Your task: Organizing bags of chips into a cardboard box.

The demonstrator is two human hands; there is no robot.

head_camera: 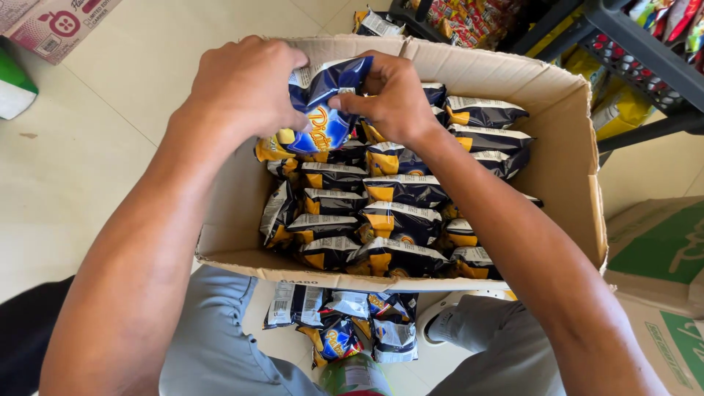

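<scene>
An open cardboard box (pixel 565 147) sits on the floor in front of me, packed with several dark blue and yellow snack bags (pixel 400 191). Both my hands reach over its far end. My left hand (pixel 246 84) and my right hand (pixel 396 95) are each closed on the same blue snack bag (pixel 326 110), lifted just above the others. Near my knees, below the box's front edge, a few more of these bags (pixel 345 323) lie in a small pile.
A dark metal shelf rack (pixel 623 44) with colourful packets stands at the upper right. A green and brown carton (pixel 660 257) is at the right. A pink carton (pixel 55 26) and a green and white object (pixel 11 84) lie at the upper left on pale floor tiles.
</scene>
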